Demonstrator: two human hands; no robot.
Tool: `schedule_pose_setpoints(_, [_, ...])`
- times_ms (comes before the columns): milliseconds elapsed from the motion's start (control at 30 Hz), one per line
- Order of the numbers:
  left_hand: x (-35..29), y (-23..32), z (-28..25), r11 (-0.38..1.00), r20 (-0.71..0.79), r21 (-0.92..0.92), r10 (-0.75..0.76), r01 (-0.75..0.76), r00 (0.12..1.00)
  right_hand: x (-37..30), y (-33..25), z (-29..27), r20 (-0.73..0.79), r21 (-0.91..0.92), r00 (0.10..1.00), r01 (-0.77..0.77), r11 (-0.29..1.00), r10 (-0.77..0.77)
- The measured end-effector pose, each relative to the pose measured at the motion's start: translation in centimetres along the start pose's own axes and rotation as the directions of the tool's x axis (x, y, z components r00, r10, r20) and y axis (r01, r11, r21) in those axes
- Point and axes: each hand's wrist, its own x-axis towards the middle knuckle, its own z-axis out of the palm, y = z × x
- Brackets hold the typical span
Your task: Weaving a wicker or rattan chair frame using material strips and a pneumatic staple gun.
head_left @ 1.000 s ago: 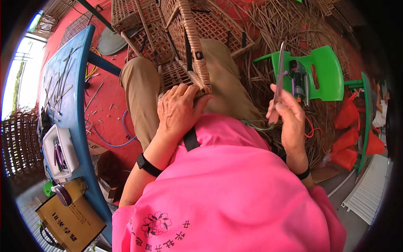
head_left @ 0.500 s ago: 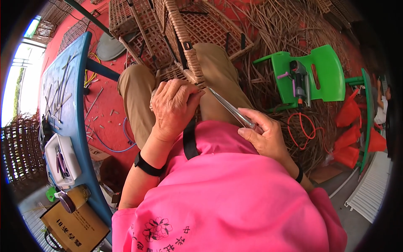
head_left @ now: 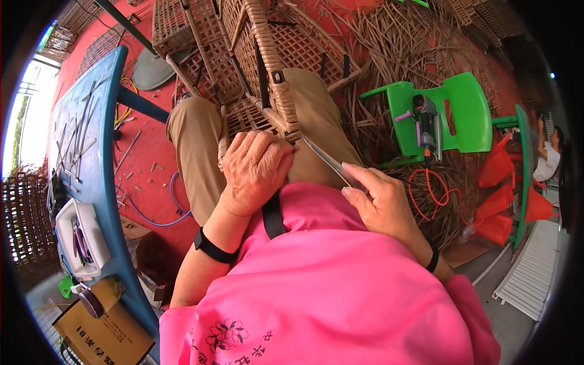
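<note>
- Wicker basketwork [head_left: 278,85]: between the knees [head_left: 198,118], far centre.
- Hazard, in my judgement: if the work shifts or my push is uneven, the slim metal tool [head_left: 328,160] could skid into the left grip [head_left: 252,167], just beside its tip.
- Left grip: clasped over the work's near corner; fingertips hidden.
- Right grip [head_left: 386,204]: closed around the tool.

A tan lattice-woven basket [head_left: 281,97] with a wrapped rim extends beyond the left fingers [head_left: 264,145], its corner against them; a slim, pointed silvery metal tool [head_left: 328,159] slants from the right fingers [head_left: 367,176] toward that corner.
</note>
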Motion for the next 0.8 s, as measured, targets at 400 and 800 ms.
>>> schedule_pose_setpoints(400, [-0.2, -0.1, 0.0, 1.000, -0.022, 0.006, -0.020, 0.020, 1.000, -0.1, -2.2, -0.3, 0.009, -0.060, 1.000, -0.007, 0.998, 0.008])
schedule_pose_setpoints(800, [-0.3, -0.1, 0.0, 1.000, -0.028, 0.012, -0.002, 0.002, 1.000, 1.1, -4.5, -1.7, 0.076, -0.152, 0.997, -0.008, 0.988, 0.020])
